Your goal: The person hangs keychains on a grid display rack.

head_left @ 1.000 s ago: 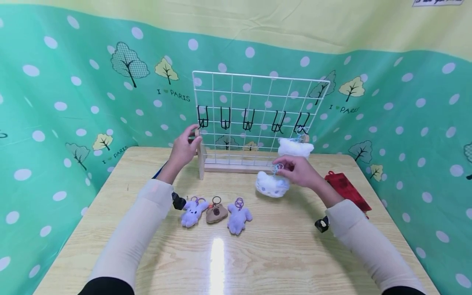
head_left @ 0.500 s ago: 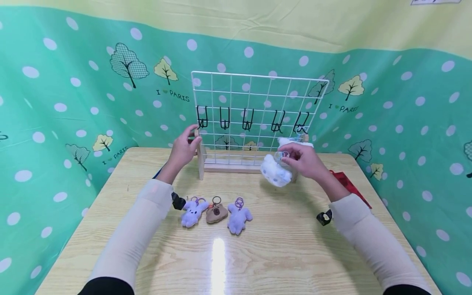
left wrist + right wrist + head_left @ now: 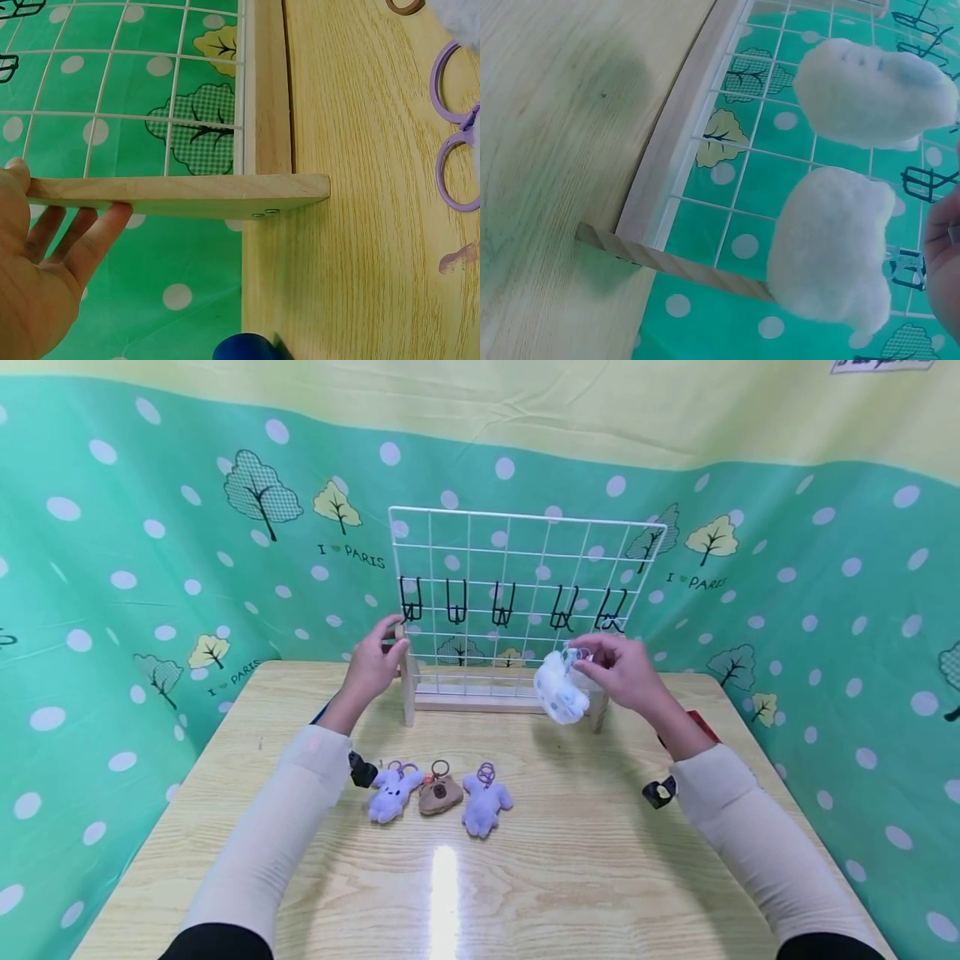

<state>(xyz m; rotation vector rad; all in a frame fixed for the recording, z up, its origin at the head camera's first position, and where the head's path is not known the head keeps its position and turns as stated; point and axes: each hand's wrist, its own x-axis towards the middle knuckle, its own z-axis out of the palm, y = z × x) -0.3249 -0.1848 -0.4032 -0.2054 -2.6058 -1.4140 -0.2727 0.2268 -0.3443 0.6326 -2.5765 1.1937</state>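
My left hand (image 3: 371,660) grips the wooden side post (image 3: 408,689) of a white wire-grid rack, its thumb on one face and fingers on the other in the left wrist view. Pinched by its ring in my right hand (image 3: 624,672), a white plush keychain (image 3: 558,689) with pale blue marks dangles before the rack's right part. Another white plush keychain (image 3: 829,247) hangs from the end hook in the right wrist view; in the head view my right hand mostly hides it. Several black hooks (image 3: 502,610) line the grid in a row.
On the table lie two lilac plush keychains, one at left (image 3: 392,793) and one at right (image 3: 483,806), with a brown plush keychain (image 3: 440,793) between them. A red pouch-like item (image 3: 701,727) is partly hidden behind my right forearm. A patterned curtain (image 3: 187,527) surrounds the table.
My right hand has lifted the white plush keychain off its low spot up toward the hooks, and it has turned sideways. The left hand stays on the post.
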